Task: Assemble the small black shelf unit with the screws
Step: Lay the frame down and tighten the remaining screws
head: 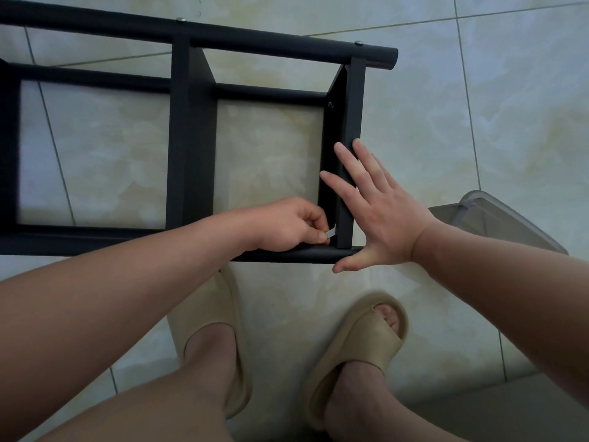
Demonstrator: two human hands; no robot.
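Fastening the black shelf frame (191, 138), lying on the tiled floor (430, 122), seems underway: at its near right corner the left hand (287, 224) pinches a small metal key (331, 231); the right hand (382, 215), fingers spread straight, braces its end panel (355, 106). Next, turn the key squarely.

Matt black painted metal throughout the shelf unit (191, 138), smooth on round tubes and flat crossbars alike, with barely a sheen. Bright, shiny silver metal on the screw heads (180, 20) along the far tube; duller, darker metal on the dark screw (330, 104) inside the end panel. Pale bare-metal glint on the small tool (331, 231) at the near corner. Glossy, polished-looking floor tiles (478, 106), marbled cream and pale green, parted by thin dark grout lines. Matt tan foam or rubber on the slippers (360, 342), soft and smooth, no shine. Translucent, slightly cloudy grey plastic on the container (497, 218) at right.
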